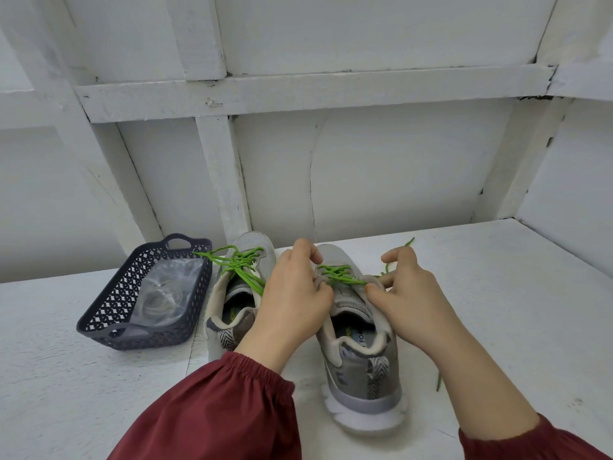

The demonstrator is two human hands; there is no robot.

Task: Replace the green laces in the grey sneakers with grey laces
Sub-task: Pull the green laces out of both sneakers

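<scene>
Two grey sneakers stand side by side on the white table, toes away from me. The left sneaker (232,313) keeps its green lace (237,263) threaded and loosely tied. On the right sneaker (361,353) my left hand (295,293) grips the upper by the tongue, fingers curled over the edge. My right hand (404,290) pinches the right shoe's green lace (341,275), partly loosened, with one end trailing off to the far right. The grey laces (162,300) lie in a clear bag inside the basket.
A dark blue lattice basket (99,313) sits left of the sneakers. A white panelled wall rises right behind the table. A loose green lace end (438,380) lies on the table right of the right sneaker's heel.
</scene>
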